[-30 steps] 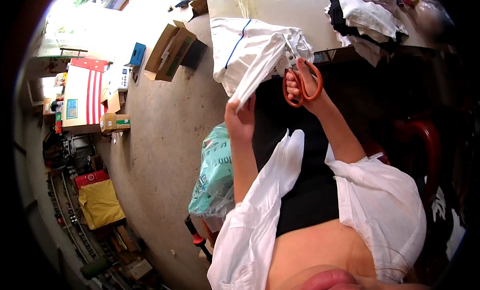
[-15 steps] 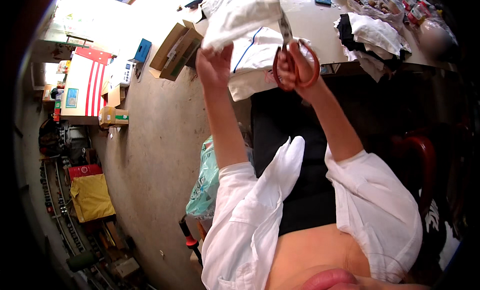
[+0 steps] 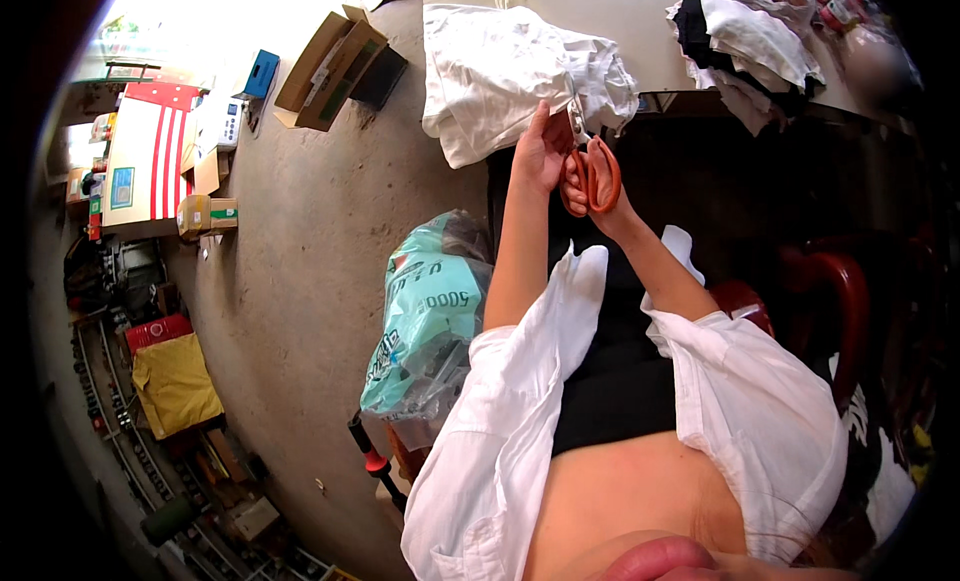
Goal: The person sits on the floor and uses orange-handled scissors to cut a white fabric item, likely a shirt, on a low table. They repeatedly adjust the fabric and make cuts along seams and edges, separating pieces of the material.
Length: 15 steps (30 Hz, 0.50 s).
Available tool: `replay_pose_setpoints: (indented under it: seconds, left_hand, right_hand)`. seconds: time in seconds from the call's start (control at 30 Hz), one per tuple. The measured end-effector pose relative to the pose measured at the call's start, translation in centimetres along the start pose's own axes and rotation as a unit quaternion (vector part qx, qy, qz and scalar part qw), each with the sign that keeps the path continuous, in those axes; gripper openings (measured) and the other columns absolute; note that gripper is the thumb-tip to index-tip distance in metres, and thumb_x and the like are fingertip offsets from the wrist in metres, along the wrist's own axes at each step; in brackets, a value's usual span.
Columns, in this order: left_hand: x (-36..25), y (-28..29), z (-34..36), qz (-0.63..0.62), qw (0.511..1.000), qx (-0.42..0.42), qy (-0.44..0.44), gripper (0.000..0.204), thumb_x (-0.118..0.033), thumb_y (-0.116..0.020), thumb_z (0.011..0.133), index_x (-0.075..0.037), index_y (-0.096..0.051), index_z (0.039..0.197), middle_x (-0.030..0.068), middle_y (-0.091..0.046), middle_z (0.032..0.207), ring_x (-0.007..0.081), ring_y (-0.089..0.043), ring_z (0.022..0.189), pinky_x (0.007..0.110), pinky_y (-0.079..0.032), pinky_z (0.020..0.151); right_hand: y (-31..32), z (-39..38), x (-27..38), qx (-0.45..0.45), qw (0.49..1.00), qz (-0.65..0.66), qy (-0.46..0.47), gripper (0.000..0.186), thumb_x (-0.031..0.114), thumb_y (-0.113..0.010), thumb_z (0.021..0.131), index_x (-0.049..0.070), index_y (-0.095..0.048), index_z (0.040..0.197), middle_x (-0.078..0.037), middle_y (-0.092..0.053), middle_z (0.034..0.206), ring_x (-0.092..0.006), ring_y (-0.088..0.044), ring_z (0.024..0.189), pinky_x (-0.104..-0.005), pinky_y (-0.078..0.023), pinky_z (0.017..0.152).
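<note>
My right grip (image 3: 592,188) clasps orange-handled scissors (image 3: 578,131), white cloth (image 3: 500,76) at their far end; I can't tell whether my left grip (image 3: 541,159) pinches its near edge.

Teal bag (image 3: 432,326) bears dark letters (image 3: 417,273) and digits (image 3: 447,301)
Left of the bag, a box (image 3: 142,161) has an illegible label (image 3: 122,188).
</note>
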<state>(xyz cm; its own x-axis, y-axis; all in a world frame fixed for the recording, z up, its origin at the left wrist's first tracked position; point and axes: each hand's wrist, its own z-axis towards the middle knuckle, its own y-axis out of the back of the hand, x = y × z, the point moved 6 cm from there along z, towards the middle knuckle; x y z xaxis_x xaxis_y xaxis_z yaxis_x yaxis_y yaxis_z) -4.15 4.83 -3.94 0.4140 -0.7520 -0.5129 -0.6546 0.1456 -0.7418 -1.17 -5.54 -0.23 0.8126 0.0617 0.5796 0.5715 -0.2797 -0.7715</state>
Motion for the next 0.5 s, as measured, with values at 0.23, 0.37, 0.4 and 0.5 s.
replay_pose_setpoints:
  seconds: [0.23,0.37,0.4,0.5]
  left_hand:
    - [-0.3,0.4,1.2,0.098,0.992,-0.051,0.062,0.019,-0.025,-0.068,0.084,-0.006,-0.063,0.084,0.0027,-0.061,0.073,0.0157,-0.053,0.056,0.027,-0.041,0.048]
    - [-0.2,-0.1,-0.8,0.161,0.981,-0.053,0.094,0.029,-0.026,-0.067,0.084,-0.005,-0.058,0.066,0.0038,-0.053,0.053,0.0155,-0.044,0.035,0.029,-0.033,0.029]
    - [-0.5,-0.4,-1.2,0.169,0.98,-0.04,0.1,0.031,-0.026,-0.066,0.084,-0.005,-0.057,0.064,0.0042,-0.053,0.052,0.0156,-0.045,0.035,0.03,-0.034,0.029]
    - [-0.9,-1.1,-1.9,0.189,0.978,-0.056,0.069,0.037,-0.029,-0.064,0.086,-0.006,-0.053,0.059,0.005,-0.049,0.048,0.0179,-0.046,0.033,0.03,-0.034,0.027]
  right_hand:
    - [0.0,0.5,0.2,-0.004,0.998,-0.053,0.018,0.056,0.065,-0.035,0.088,0.011,-0.044,0.081,0.0,-0.042,0.063,-0.0105,-0.042,0.05,-0.0233,-0.036,0.044]
    - [1.3,2.5,-0.1,0.008,0.999,-0.027,0.043,0.053,0.065,-0.042,0.087,0.011,-0.042,0.088,0.001,-0.041,0.069,-0.0099,-0.043,0.051,-0.0251,-0.037,0.045]
    - [1.0,2.6,0.2,0.004,0.998,-0.039,0.049,0.053,0.065,-0.042,0.086,0.012,-0.042,0.088,0.001,-0.041,0.069,-0.0096,-0.043,0.051,-0.0245,-0.037,0.045]
    - [0.4,2.7,1.0,-0.002,0.996,-0.063,0.063,0.053,0.066,-0.042,0.086,0.013,-0.04,0.085,0.002,-0.038,0.068,-0.0083,-0.041,0.051,-0.0221,-0.036,0.044]
